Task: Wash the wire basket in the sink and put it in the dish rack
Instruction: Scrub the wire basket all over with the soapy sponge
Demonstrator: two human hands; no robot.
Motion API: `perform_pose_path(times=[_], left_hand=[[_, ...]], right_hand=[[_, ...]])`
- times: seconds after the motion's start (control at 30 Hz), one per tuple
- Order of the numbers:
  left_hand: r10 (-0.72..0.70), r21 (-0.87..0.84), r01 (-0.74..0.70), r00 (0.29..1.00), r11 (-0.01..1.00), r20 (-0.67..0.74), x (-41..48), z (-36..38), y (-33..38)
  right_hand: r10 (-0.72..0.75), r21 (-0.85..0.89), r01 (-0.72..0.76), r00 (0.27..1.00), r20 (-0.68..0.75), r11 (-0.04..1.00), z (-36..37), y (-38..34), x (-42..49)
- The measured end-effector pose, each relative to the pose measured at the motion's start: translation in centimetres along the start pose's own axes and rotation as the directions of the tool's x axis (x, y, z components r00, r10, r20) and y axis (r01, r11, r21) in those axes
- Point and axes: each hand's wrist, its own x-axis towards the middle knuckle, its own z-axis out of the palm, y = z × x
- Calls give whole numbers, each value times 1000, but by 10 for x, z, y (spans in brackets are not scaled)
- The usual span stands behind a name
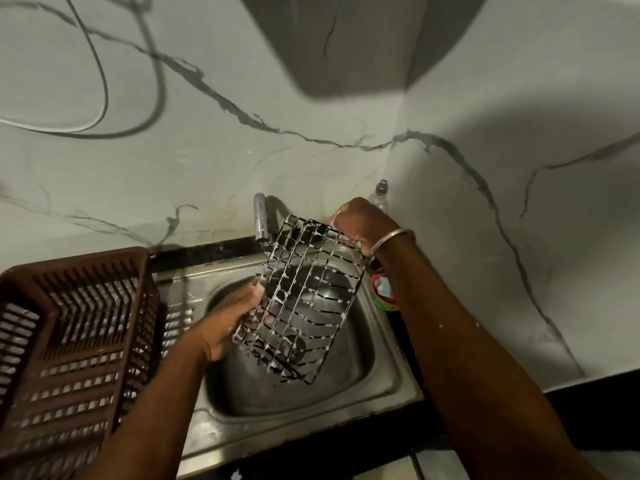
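The light is dim and greenish. A heavy, soft-edged shadow lies on the wall (277, 168) at top centre, a paler one at upper right. The sink (398, 372) rim gives weak glints. Cables (104, 81) at upper left smear with blur; the dish rack (69, 323) at lower left bows outward.

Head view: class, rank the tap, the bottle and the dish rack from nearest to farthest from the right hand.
1. bottle, just behind the right hand
2. tap, to its left
3. dish rack, far left
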Motion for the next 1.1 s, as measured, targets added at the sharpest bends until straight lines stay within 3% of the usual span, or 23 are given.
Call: perform_pose_path(times=[0.07,0.13,0.3,0.43,0.57,0.63,0.73,0.87,0.93,1.0,1.1], left_hand=[[41,129,-42,999,991,5,-1,12,6],[63,132,-59,998,989,-21,-3,27,15],[-13,-86,3,994,996,-111,-15,54,25],[-231,-365,204,973,908,-31,-15,62,28],[-245,-494,197,969,847,-34,-13,68,45],[-201,-474,136,976,870,-88,-13,73,51],[-150,-362,87,977,928,-152,-11,64,47],[-274,-120,258,949,959,-156,-4,36,38],[-314,-80,306,939,949,-142,1,28,34],[-317,-87,308,938,947,-138,3,27,28],[-236,-124,220,962,968,-139,3,28,7]], right_hand=[[-25,-112,23,1000,-10,993,5,-11,-2],[-76,-229,59,995,-65,972,13,-20,-9],[-342,-354,297,937,-71,887,35,-30,-53],[-527,-460,439,846,-77,772,50,-23,-88],[-710,-571,580,704,-6,580,77,3,-104],[-764,-587,629,645,29,509,92,17,-107],[-784,-610,648,617,70,455,102,31,-113],[-812,-628,711,545,208,316,105,43,-119],[-803,-624,739,521,289,255,108,49,-120],[-809,-570,773,509,293,279,108,54,-117],[-805,-344,813,555,210,470,107,58,-117]])
